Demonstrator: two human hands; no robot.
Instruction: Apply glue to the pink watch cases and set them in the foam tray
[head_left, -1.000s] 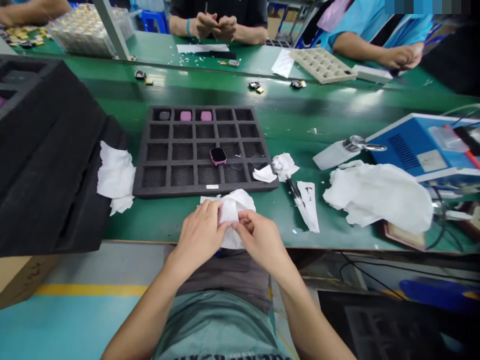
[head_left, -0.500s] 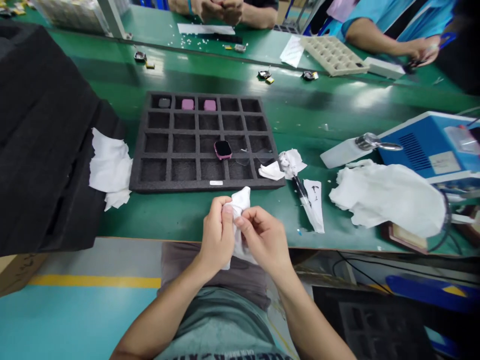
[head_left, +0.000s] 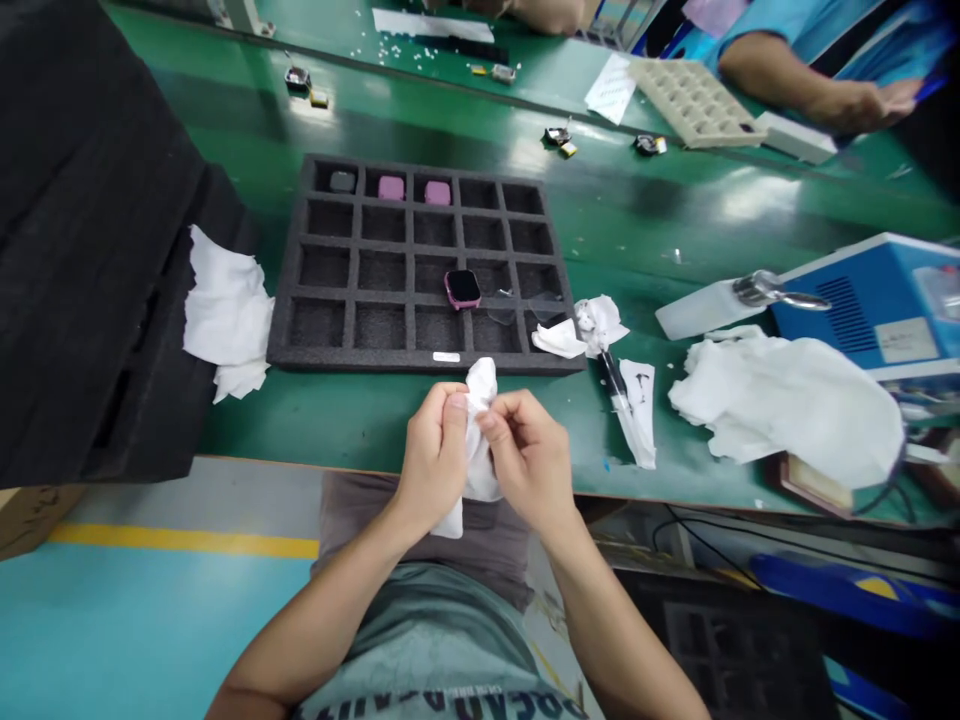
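Between my two hands is a crumpled white cloth (head_left: 481, 465), held over the table's front edge. My left hand (head_left: 435, 455) grips its left side, thumb on top. My right hand (head_left: 531, 455) pinches the cloth from the right with thumb and fingers. Whether anything is wrapped inside is hidden. Just beyond my hands lies a black foam tray (head_left: 322, 357) with square compartments. A pink-framed smartwatch (head_left: 463, 288) rests tilted on the tray's dividers, screen up. Two pink watch cases (head_left: 391, 188) and one dark case (head_left: 343, 182) sit in the back row.
At left rise stacked black foam blocks (head_left: 82, 250) with a white cloth (head_left: 225, 300) beside them. On the right are a pen-like tool (head_left: 615, 385), a pump bottle (head_left: 701, 308), a large white cloth (head_left: 795, 400) and a blue machine (head_left: 862, 300). Co-workers' arms (head_left: 795, 90) show across the table.
The view has shifted slightly. My hands stay together on the white cloth, whose folds and hanging end have changed shape. The watch and tray appear unmoved relative to each other.
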